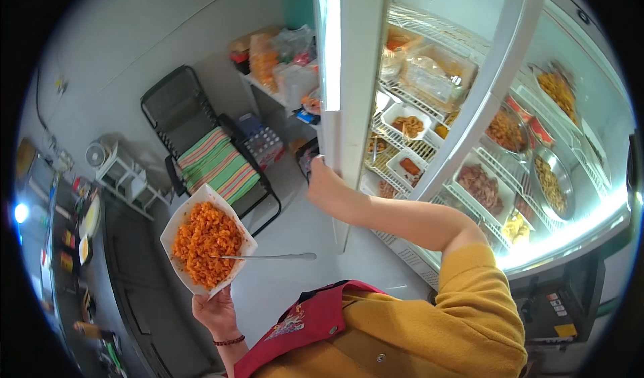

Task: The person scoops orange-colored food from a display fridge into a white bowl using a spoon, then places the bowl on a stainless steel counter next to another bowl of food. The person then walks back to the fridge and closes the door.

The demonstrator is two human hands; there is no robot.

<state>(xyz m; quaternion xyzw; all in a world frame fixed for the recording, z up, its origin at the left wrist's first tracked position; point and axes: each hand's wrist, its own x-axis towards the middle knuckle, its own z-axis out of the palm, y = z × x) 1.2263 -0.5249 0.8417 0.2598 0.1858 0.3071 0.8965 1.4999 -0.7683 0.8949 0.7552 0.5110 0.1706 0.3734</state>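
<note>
My left hand (pixel 216 310), with a beaded bracelet at its wrist, holds a white dish (pixel 247 247) by its near edge. Orange chopped food (pixel 206 242) fills the dish, and the metal handle of a utensil (pixel 282 257) sticks out of it to the right. My right hand (pixel 322 179) is at the edge of the open refrigerator door (pixel 352 101), its fingers curled and partly hidden. To its right, a white tray of brown food (pixel 405 121) and a smaller tray with a reddish block (pixel 408 168) stand on wire shelves inside the glass-fronted refrigerator.
A folding chair (pixel 173 101) with a striped cloth (pixel 221 164) stands beyond the dish. Bagged goods lie on a white shelf (pixel 266 88) behind the door. A small white rack (pixel 131 179) stands by the wall, and a dark counter (pixel 113 257) runs along the left.
</note>
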